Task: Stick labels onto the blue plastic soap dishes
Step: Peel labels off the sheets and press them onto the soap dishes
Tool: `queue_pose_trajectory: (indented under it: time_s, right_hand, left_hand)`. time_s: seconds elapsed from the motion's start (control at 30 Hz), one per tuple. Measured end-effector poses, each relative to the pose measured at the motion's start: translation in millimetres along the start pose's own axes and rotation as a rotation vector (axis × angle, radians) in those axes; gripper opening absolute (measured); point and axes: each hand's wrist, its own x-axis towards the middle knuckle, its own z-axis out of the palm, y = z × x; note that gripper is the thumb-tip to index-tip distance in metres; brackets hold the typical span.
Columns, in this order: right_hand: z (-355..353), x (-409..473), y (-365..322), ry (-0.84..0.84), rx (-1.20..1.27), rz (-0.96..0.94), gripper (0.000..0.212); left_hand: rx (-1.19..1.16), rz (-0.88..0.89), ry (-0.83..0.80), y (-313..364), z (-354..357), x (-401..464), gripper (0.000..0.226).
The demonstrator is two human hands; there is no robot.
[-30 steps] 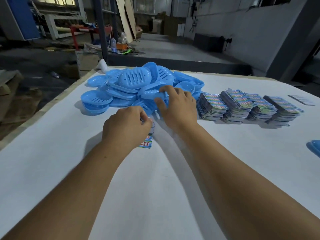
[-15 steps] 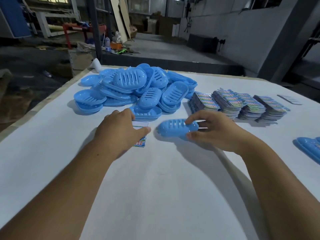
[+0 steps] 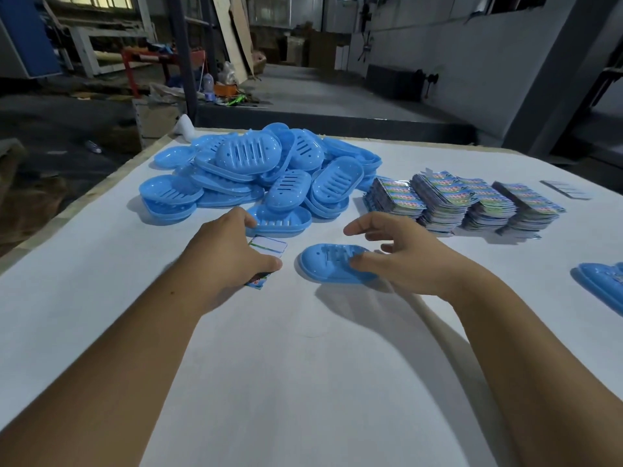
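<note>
While the left hand (image 3: 232,261) rests over a small stack of labels (image 3: 266,251) on the white tabletop (image 3: 303,382), its fingers are curled down on the stack; if it really pinches one label I cannot tell. One blue soap dish (image 3: 332,266) lies upside down just right of that stack, w/ slots facing up. Right hand (image 3: 401,261) is spread over the dish's right end, thumb tip touching the dish, other fingers apart and loose above it, not closed round it. Behind both hands is a big pile of blue soap dishes (image 3: 263,176), the nearest one almost touching the left fingers. Right of the pile stand several label stacks (image 3: 462,200) in a row. At the far right edge, approx. level w/ the hands, part of another blue dish (image 3: 603,288) shows.
</note>
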Motion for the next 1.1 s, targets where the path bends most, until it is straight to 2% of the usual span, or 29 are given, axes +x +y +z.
queue_pose_trajectory:
  time_s: [0.07, 0.23, 0.33, 0.43, 0.53, 0.67, 0.87, 1.1]
  right_hand:
    - [4.4, 1.1, -1.5, 0.032, -0.01, -0.04, 0.034]
    - [12.4, 2.6, -5.9, 0.135, -0.047, -0.121, 0.034]
    - [17.9, 4.0, -6.2, 0.22, -0.033, -0.155, 0.025]
    - [25.1, 4.4, -9.8, 0.305, -0.036, -0.214, 0.016]
    - [31.3, 4.0, -19.0, 0.293, 0.113, -0.209, 0.011]
    - [35.6, 1.7, -28.5, 0.172, 0.383, -0.16, 0.032]
    - [27.8, 2.6, -30.9, 0.213, 0.528, -0.058, 0.033]
    - [24.6, 2.7, -30.4, 0.238, 0.539, -0.008, 0.034]
  left_hand:
    - [-0.105, -0.052, -0.051, 1.8, -2.6, 0.9, 0.073]
    - [-0.141, -0.076, -0.126, 5.0, -8.1, 1.7, 0.082]
    - [-0.269, -0.095, -0.114, 6.9, -7.7, 1.0, 0.068]
    - [-0.408, -0.037, -0.06, 13.2, -7.3, 0.4, 0.051]
    - [-0.568, 0.062, -0.044, 24.5, -3.0, -1.7, 0.04]
    - [-0.713, 0.099, -0.137, 33.6, 9.7, -10.5, 0.031]
    - [-0.744, 0.085, -0.112, 36.2, 11.8, -14.6, 0.022]
    - [-0.616, 0.164, -0.046, 36.6, 11.8, -17.1, 0.028]
